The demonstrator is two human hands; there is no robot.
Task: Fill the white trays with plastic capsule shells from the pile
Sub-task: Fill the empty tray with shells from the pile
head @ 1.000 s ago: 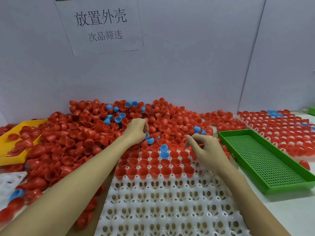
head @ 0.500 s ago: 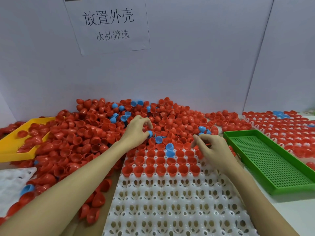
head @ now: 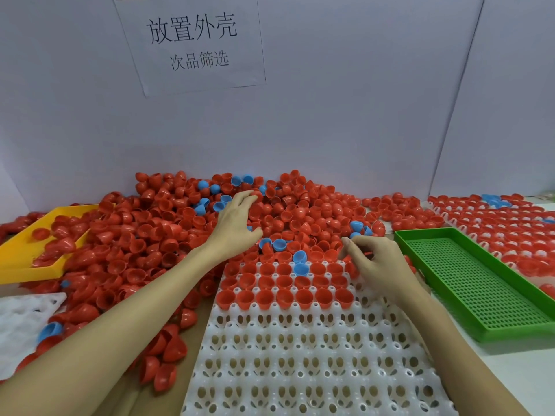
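Capsule shells (head: 156,235), mostly red with a few blue ones, lie in a big pile against the back wall, from about 9 o'clock to 1 o'clock of the view. The white tray (head: 303,355) with egg-shaped pockets lies in the middle, at 6 o'clock, and its far edge touches the pile. Its far rows hold red shells with the open side up, and one blue shell (head: 301,269) sits among them; the near rows have only bare pockets.

The left hand (head: 235,225) reaches over the pile at 12 o'clock of the tray. Its fingers are stretched forward and a little spread, resting on the red shells, and I see nothing gripped in it. The right hand (head: 375,262) is at the far right corner of the tray, with curled fingers and the thumb brought to the fingertips. A bit of red shows between them, but I cannot tell if it pinches a shell.

A green perforated tray (head: 480,283) lies just beside the white tray at 3 o'clock, with nothing in it. Farther right, at 2 o'clock, another white tray (head: 510,232) is filled with red shells and some blue ones at its far edge. A yellow tray (head: 18,250) at 9 o'clock is partly covered by the pile. A third white tray (head: 21,322) shows at 8 o'clock, with a blue shell lying at its edge. On the wall hangs a paper sign (head: 192,43) with Chinese characters.
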